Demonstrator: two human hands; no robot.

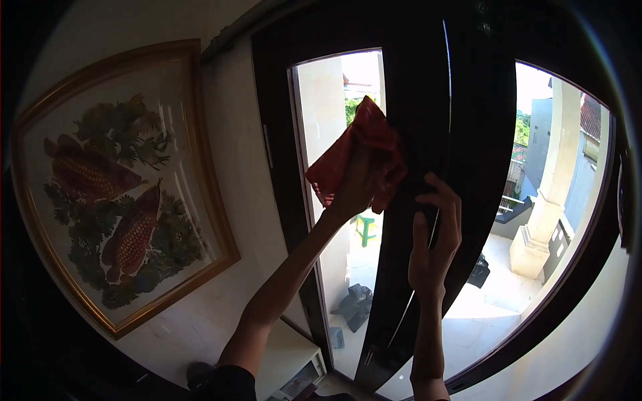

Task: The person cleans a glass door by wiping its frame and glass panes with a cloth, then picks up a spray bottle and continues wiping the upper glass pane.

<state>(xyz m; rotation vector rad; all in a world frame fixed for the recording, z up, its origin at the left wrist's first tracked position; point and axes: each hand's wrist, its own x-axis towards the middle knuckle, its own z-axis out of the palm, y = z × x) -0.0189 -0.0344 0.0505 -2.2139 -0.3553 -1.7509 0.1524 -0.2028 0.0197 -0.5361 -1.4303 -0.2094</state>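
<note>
A red cloth (334,160) is bunched in my left hand (359,180), which holds it up against the glass pane (321,100) and inner frame of the left door panel. Part of the cloth hides my left fingers. My right hand (438,234) is raised beside the dark door frame (414,87), near the seam between the two door panels. Its fingers are apart and bent, and nothing is in them. Whether its fingertips touch the door cannot be made out.
A gold-framed fish picture (234,250) hangs on the left wall. Low down stands a white cabinet (287,354). Through the glass show a green stool (366,229), a dark bag (356,306) and a pale column (535,240).
</note>
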